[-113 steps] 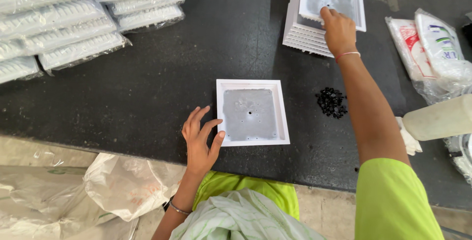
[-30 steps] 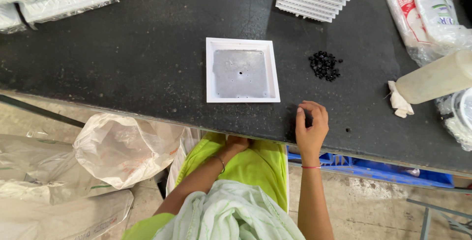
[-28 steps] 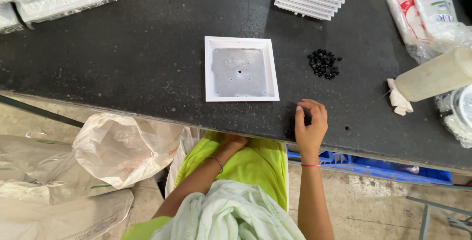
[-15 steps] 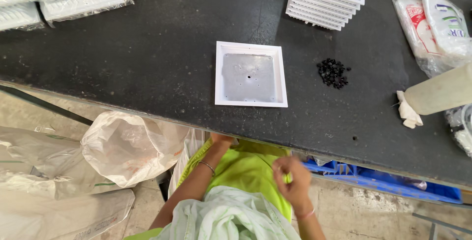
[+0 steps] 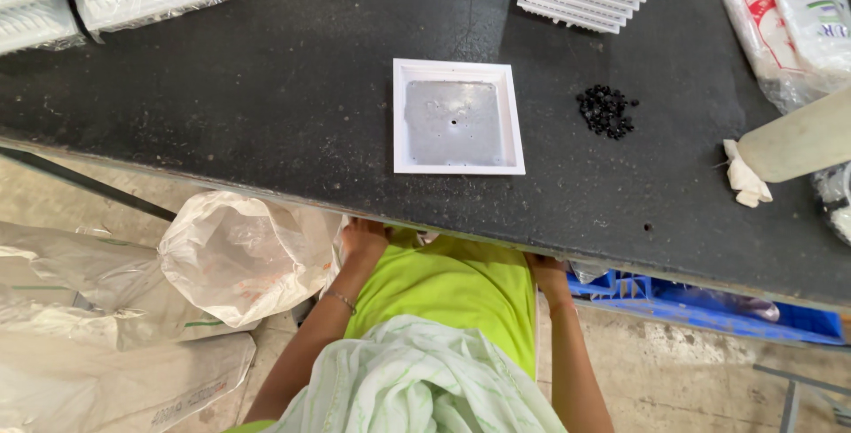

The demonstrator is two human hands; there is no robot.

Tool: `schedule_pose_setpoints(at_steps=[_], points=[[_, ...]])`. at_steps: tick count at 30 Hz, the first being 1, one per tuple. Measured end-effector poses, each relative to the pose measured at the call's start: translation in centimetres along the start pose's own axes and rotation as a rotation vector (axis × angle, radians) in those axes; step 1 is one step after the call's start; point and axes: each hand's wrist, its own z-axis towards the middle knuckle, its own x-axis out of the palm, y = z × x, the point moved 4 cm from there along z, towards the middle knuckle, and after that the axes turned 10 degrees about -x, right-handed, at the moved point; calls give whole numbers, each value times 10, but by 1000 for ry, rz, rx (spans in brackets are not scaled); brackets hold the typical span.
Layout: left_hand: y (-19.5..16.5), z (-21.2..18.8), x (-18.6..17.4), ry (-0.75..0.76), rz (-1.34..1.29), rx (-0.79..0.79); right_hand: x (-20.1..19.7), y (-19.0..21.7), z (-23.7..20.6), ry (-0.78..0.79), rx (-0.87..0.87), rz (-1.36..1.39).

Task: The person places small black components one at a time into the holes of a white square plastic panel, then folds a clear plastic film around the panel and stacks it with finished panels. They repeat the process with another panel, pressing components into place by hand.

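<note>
Both hands are reaching under the black worktable's [image 5: 222, 132] near edge.

We are keeping our left hand [image 5: 363, 240] and right hand [image 5: 545, 272] half hidden, grips unreadable; the square white tray [image 5: 456, 117] is lying straight ahead between them, nearer neither.

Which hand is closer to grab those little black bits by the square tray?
Probably the right hand. Both hands sit at the table's near edge, partly hidden, but the black bits lie right of the white tray, on that hand's side. The left hand would need to cross over.
</note>
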Motion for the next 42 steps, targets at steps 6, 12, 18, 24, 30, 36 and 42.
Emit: schedule_pose_setpoints(at_steps=[6, 12, 18, 24, 30, 36, 42], points=[[26, 3, 13, 449, -396, -251, -3, -18, -20, 227, 577, 635], [86, 3, -8, 525, -1453, -162, -29, -4, -79, 510, 567, 1089], [102, 7, 7, 601, -1706, -432, -45, -4, -89, 457, 576, 1112], [101, 2, -2, 411, -1391, -236, -52, 18, -80, 584, 610, 844], [121, 24, -28, -28, -683, -375, -106, 93, -37, 598, 329, 554], [62, 27, -19, -141, -701, -165, -157, 154, 29, -92, 110, 434], [-77, -49, 30, 766, -335, 290, -133, 176, 78, -470, 31, 663]])
